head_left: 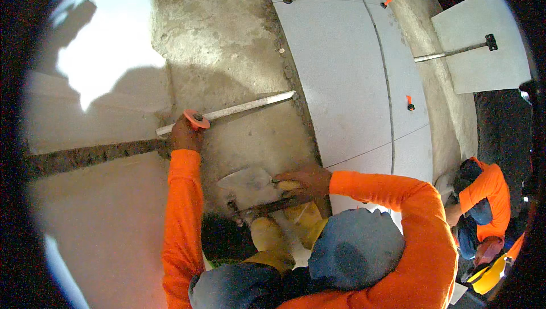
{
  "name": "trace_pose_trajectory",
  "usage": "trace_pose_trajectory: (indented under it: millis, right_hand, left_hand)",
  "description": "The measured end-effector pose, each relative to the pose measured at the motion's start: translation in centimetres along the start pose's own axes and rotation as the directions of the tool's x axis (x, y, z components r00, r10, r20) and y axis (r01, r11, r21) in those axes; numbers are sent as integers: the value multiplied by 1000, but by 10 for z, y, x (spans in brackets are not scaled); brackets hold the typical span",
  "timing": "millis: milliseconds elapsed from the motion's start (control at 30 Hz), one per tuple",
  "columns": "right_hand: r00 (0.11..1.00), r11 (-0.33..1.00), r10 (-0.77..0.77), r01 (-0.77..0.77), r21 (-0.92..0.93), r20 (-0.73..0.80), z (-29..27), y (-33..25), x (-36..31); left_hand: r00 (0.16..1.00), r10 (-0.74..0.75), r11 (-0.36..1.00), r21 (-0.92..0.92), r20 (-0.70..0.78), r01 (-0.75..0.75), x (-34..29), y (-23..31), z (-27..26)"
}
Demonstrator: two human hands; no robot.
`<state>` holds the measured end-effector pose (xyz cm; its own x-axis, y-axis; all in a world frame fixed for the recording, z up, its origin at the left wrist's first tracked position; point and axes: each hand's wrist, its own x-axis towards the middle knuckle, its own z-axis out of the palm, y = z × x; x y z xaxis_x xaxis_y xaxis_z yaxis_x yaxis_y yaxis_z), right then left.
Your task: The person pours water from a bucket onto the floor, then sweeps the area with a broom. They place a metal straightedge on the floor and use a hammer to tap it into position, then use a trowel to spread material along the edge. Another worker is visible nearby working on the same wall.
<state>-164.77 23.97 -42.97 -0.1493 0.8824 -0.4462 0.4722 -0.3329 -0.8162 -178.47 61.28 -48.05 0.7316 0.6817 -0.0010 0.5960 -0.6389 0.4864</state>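
My left hand (pixel 187 136) is closed at a round orange disc-like thing (pixel 196 119) with a dark centre. Just beside it, a long pale straight bar (pixel 250 106) lies across the rough concrete strip, its far end by the edge of the laid tiles. The fingers partly hide how hand, disc and bar meet. Nearer to me, my right hand (pixel 307 181) is closed round the yellowish handle of a trowel (pixel 248 184). The trowel's broad pale blade points left, low over the concrete between my left forearm and the tiles.
Large grey tiles (pixel 341 70) run along the right, with orange-topped levelling clips (pixel 410 103) in their joints. A mallet (pixel 491 42) rests on a loose tile (pixel 483 75). Yellow boots (pixel 268 235) stand below my hands. Another person in orange (pixel 489 195) crouches at the right.
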Motion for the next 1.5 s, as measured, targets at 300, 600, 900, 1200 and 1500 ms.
trace_pose_trajectory:
  millis: [300,600,900,1200,1500]
  right_hand:
    - [994,997,75,-73,-30,84,-3,6,12]
    - [994,993,105,-103,-55,27,-8,13,17]
    - [792,948,87,-252,-195,-604,-149,54,141]
    - [857,837,214,-408,-364,-468,-190,97,184]
    - [849,827,176,-402,-393,-497,-182,93,179]
  left_hand:
    - [958,-150,954,291,246,75,-10,31,9]
    - [896,-381,924,104,228,367,32,-18,51]
    - [951,-269,954,179,153,241,50,-39,69]
    - [908,-235,938,326,348,117,62,-74,109]
    - [895,-357,932,172,268,320,50,-2,52]
